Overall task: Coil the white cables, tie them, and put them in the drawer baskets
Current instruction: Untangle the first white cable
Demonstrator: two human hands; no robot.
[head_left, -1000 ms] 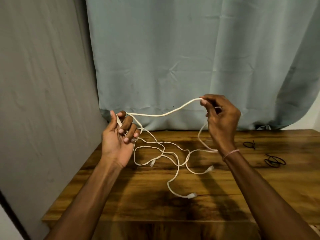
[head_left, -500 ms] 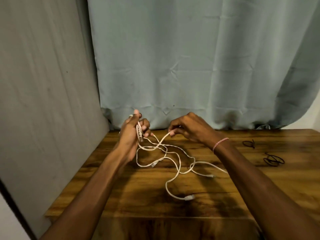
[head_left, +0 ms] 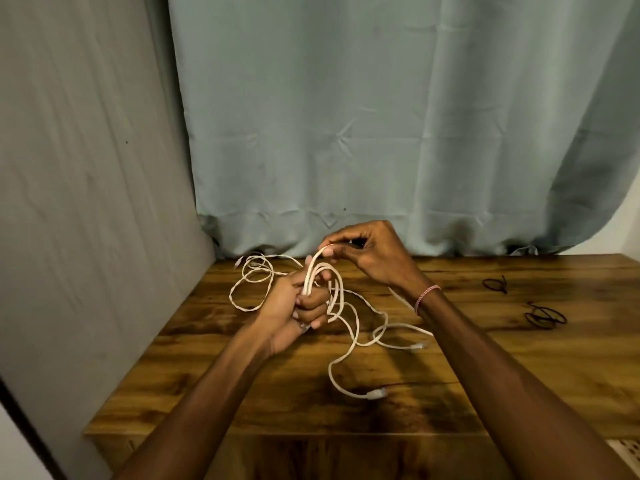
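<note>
Hands close together above counter (head_left: 519, 375): left hand (head_left: 298, 313) grips upright bundle of white cable (head_left: 309, 271) loops, right hand (head_left: 374, 258) pinches top loop just above. Uncoiled tail trails toward viewer and rightward across counter, nearer right hand.

Dim warm light, wide-angle edge distortion

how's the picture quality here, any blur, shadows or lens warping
Head view: dim warm light; the arms cast dark shadows on the table; slight motion blur softens the left hand, right hand and the white cable they grip; wide-angle distortion bows the curtain at the right edge.
</note>
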